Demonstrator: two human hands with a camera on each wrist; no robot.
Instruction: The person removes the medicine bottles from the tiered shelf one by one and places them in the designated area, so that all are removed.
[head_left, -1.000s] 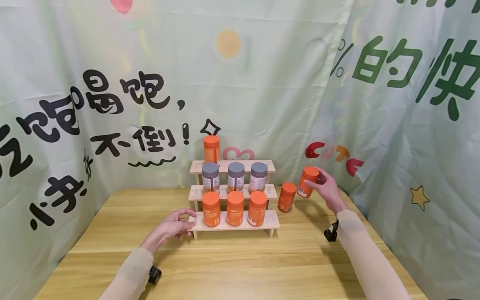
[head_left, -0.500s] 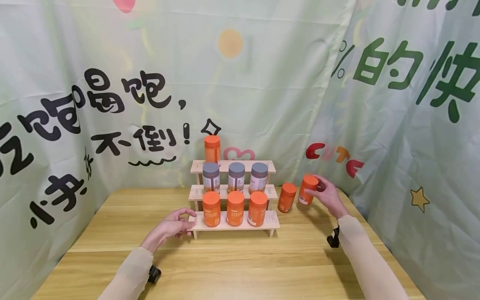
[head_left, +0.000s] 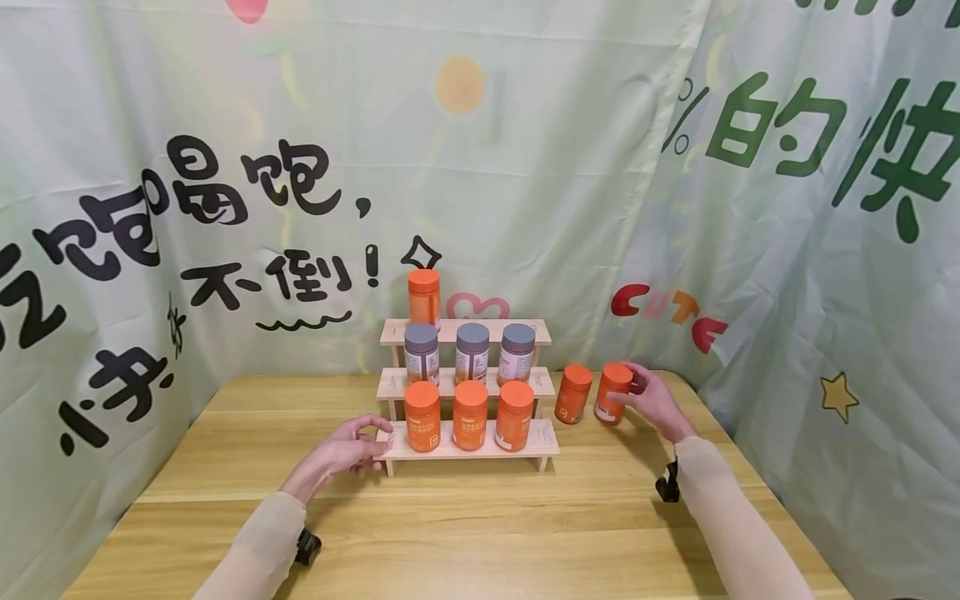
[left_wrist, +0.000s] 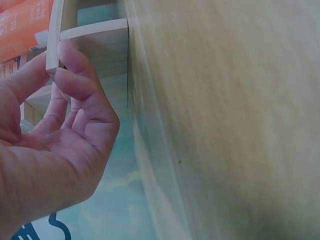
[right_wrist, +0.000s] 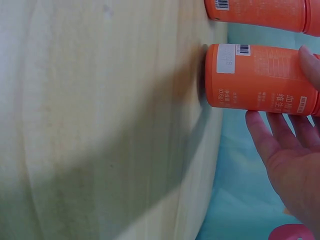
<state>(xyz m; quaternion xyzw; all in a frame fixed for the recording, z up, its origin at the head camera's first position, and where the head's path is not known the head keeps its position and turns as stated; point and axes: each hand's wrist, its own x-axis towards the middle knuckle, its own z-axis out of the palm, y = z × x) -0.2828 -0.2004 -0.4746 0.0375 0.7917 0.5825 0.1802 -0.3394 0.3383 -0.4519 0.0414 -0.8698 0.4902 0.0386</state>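
In the head view a three-step wooden display stand (head_left: 545, 435) stands mid-table. My left hand (head_left: 339, 450) pinches the left end of its lowest board, thumb and fingers on opposite faces in the left wrist view. Right of the stand, my right hand (head_left: 657, 403) holds an orange jar (head_left: 612, 395) with an orange lid, thumb on one side and fingers on the other. The jar is upright; in the right wrist view its base is at the tabletop, though I cannot tell if it bears fully. Another orange jar (head_left: 572, 395) stands just left of it.
The lowest step bears three orange jars (head_left: 470, 419). Three grey-lidded jars (head_left: 472, 354) line the middle step. One orange jar (head_left: 424, 298) occupies the top step's left side. Printed curtains (head_left: 525, 208) hang behind and beside the wooden table (head_left: 450, 533).
My right hand has lowered the orange jar to about table level, beside the other loose jar, and the jar has become more upright. My left hand stays on the stand.
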